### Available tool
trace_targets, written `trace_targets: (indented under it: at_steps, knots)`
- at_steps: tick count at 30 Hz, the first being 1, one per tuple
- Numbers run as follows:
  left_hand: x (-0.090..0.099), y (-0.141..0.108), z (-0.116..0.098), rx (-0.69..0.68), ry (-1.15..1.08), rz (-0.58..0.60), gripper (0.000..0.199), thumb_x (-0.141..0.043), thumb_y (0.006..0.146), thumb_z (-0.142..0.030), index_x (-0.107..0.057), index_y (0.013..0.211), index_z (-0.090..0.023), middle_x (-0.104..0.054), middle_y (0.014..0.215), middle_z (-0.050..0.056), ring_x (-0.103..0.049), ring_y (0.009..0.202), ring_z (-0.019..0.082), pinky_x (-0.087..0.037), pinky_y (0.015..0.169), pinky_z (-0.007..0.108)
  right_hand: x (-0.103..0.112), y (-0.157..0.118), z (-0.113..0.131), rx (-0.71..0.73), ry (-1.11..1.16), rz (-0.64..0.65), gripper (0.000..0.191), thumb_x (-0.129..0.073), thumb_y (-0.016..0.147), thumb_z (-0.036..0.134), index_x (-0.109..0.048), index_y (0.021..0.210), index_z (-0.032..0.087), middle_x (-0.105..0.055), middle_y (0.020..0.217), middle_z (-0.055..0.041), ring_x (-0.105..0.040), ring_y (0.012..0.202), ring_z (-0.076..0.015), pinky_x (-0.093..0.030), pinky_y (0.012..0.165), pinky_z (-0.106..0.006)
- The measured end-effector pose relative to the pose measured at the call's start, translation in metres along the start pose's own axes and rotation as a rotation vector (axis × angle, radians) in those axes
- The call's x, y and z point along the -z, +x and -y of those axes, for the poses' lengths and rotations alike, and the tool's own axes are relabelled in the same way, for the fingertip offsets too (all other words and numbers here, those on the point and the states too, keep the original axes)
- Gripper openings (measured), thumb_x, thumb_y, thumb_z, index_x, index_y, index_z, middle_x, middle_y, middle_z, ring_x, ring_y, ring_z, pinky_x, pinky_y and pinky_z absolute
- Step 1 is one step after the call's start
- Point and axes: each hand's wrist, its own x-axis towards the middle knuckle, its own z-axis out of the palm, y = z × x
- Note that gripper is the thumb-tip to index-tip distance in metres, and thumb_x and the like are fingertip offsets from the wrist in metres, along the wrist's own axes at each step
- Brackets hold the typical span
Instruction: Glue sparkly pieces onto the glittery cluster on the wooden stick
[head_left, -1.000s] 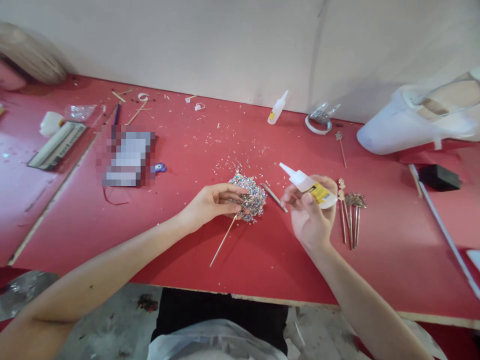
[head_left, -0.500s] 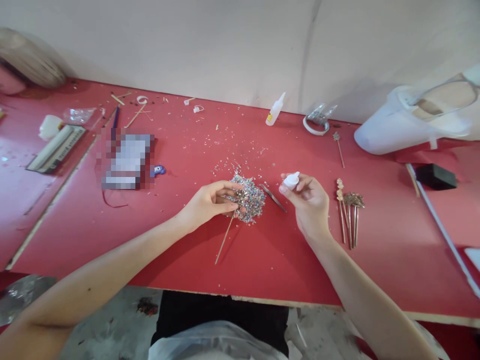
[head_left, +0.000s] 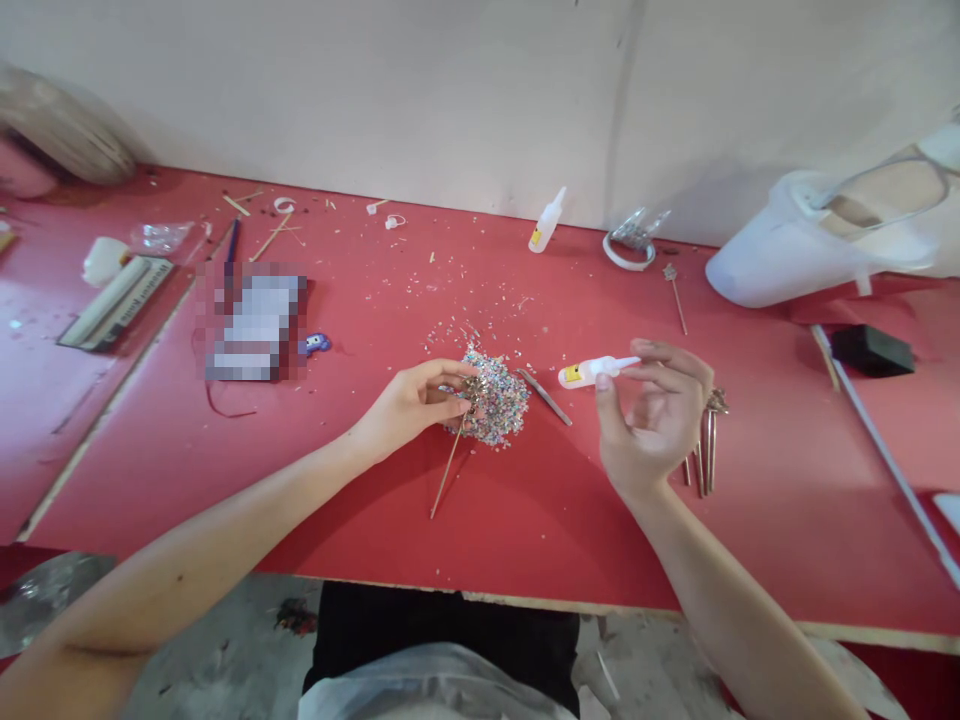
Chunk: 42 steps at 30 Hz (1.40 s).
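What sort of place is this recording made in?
Probably a small craft workbench for decorating hair sticks: a long red table scattered with a pile of multicoloured glitter chips, a small white glue bottle in the right hand, and a row of ornamented metal sticks.

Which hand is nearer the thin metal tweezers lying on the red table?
Right. The right hand, holding a small white glue bottle, is just right of the tweezers; the left hand sits across the glitter pile.
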Motion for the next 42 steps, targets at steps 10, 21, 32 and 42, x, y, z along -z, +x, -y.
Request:
trace_targets:
  at_steps: [10,21,32,42]
  knots:
    - [0.002,0.000,0.001,-0.009,0.029,0.015,0.036,-0.067,0.078,-0.016,-0.060,0.113,-0.017,-0.060,0.102,0.005,-0.068,0.083,0.017,-0.060,0.078,0.035,-0.006,0.007,0.001,-0.055,0.076,-0.065,0.031,-0.063,0.082,0.019,-0.052,0.111,0.025,-0.047,0.115,-0.0110,-0.057,0.106,-0.0265,-0.054,0.085,-0.050]
    - [0.004,0.003,0.003,-0.040,0.041,0.016,0.034,-0.066,0.080,-0.017,-0.059,0.113,-0.018,-0.059,0.103,0.006,-0.070,0.086,0.020,-0.060,0.075,0.033,0.001,-0.002,0.014,0.252,-0.233,0.390,0.026,-0.057,0.084,0.009,-0.059,0.107,0.022,-0.064,0.098,-0.0068,-0.064,0.089,-0.0195,-0.054,0.077,-0.033]
    - [0.005,0.003,0.006,-0.056,0.074,0.033,0.035,-0.066,0.081,-0.020,-0.058,0.115,-0.021,-0.061,0.109,0.008,-0.070,0.086,0.019,-0.059,0.076,0.035,-0.006,-0.011,0.014,0.136,-0.487,0.485,0.022,-0.049,0.090,0.017,-0.062,0.108,0.021,-0.068,0.093,-0.0064,-0.065,0.080,-0.0190,-0.050,0.064,-0.028]
    - [0.006,0.005,0.008,-0.057,0.135,0.019,0.024,-0.066,0.081,-0.023,-0.062,0.103,-0.017,-0.068,0.095,0.006,-0.070,0.087,0.020,-0.059,0.075,0.034,-0.007,-0.015,0.044,0.141,0.036,0.757,0.016,-0.042,0.092,0.015,-0.052,0.102,0.020,-0.060,0.093,-0.0079,-0.060,0.083,-0.0174,-0.051,0.069,-0.029]
